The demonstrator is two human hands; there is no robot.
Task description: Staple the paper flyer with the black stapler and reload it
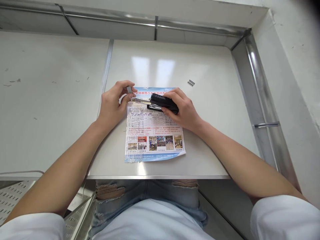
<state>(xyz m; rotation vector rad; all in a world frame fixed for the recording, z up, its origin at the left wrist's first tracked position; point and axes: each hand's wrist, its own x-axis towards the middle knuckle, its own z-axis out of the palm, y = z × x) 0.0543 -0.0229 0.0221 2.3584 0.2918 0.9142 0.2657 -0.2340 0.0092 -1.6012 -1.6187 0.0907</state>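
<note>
My right hand [182, 108] is wrapped around a black stapler [163, 101], held over the upper part of a printed sheet [155, 128]. The stapler's metal staple tray [142, 100] sticks out to the left, towards my other hand. Between the thumb and fingers of my left hand [116, 100] is a small grey strip of staples [129, 90], just above the tray's end. Rows of fastened staples [135, 133] run down the left side of the sheet, whose lower right corner curls up.
Two staple strips [191, 82] lie on the white table [212, 143] beyond my right hand. Loose bent staples [11, 81] are scattered on the left table section. A metal-railed rim [200, 30] borders the back and right; the front edge is close to my body.
</note>
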